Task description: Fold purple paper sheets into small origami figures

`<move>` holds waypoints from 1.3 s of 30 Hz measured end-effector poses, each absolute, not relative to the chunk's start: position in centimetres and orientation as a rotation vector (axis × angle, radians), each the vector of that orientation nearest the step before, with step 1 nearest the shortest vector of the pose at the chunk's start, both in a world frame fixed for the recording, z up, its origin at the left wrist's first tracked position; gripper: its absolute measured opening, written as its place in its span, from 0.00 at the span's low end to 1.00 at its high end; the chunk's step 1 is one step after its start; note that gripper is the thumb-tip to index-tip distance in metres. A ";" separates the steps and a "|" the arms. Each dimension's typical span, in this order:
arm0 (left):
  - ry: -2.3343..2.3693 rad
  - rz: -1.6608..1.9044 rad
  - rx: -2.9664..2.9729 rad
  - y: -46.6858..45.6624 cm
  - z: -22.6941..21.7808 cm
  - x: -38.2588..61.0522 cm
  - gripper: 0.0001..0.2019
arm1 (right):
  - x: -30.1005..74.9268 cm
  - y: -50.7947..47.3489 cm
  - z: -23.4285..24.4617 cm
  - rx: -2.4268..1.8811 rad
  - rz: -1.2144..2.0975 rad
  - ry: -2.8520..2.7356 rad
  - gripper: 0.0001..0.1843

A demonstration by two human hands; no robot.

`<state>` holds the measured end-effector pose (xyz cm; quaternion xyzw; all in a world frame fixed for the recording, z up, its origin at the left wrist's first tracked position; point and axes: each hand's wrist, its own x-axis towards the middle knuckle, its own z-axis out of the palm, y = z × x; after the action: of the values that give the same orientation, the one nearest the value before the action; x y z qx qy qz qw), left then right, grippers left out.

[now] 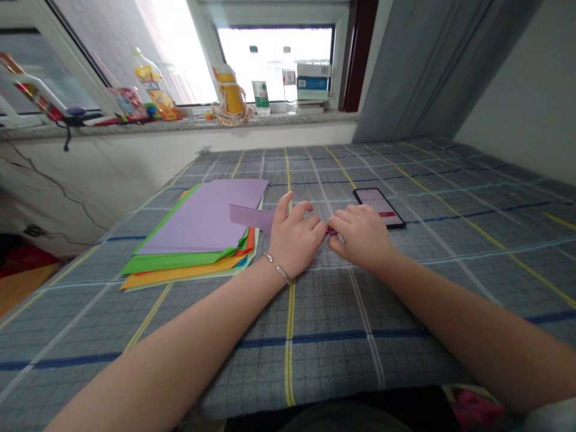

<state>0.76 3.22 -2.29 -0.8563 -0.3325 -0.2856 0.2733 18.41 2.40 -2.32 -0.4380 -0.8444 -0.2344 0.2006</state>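
A narrow folded strip of purple paper (247,216) sticks out to the left from behind my left hand (297,237), its edge facing up. My left fingers are closed on the strip, and a silver bangle circles that wrist. Close beside it, my right hand (360,234) pinches the strip's other end, of which only a small dark purple bit shows between the hands. Left of my hands lies a stack of coloured paper, with a purple sheet (202,216) on top and green sheets (180,261) and orange sheets (175,277) below.
A phone (380,207) with its screen lit lies just beyond my right hand. Checked cloth (333,360) covers the surface. On the windowsill (310,118) stand an orange bottle (230,93), clear bottles (288,78) and boxes (312,84). A grey curtain (405,72) hangs at the right.
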 end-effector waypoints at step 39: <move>-1.577 -0.755 -2.592 5.8 -2.9 -3.2 0.12 | 20.8 5.0 -4.2 -1.237 0.549 -1.737 0.12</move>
<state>-3.23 5.78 -2.86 -0.8290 -0.5043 -0.2415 0.0077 20.80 5.02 -4.20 -0.5010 -0.7033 0.2224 0.4527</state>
